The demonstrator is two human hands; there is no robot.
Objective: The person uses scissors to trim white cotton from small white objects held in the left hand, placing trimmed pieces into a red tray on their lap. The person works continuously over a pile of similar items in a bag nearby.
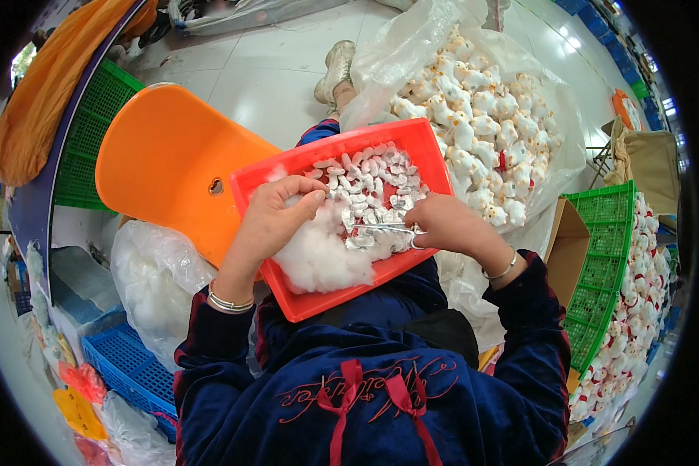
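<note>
On my lap a red plastic tray (287, 303) lies tilted. A heap of white stuffing (326, 252) fills its near left part, and many small white and silvery pieces (377, 175) are spread behind it. My left hand (279, 213) hovers over the tray's left side, thumb and forefinger pinched together; what they hold, if anything, is too small to make out. Slim metal forceps (388, 227) with scissor-like ring handles are in my right hand (452, 225), their tips pointing left over the small pieces beside the stuffing.
An orange chair (171, 155) stands at the left. Beyond the tray, a clear plastic bag (555, 175) holds many small white plush toys (474, 109). Green crates (602, 264) and a cardboard box (565, 241) are on the right. A blue crate (132, 361) sits at the lower left.
</note>
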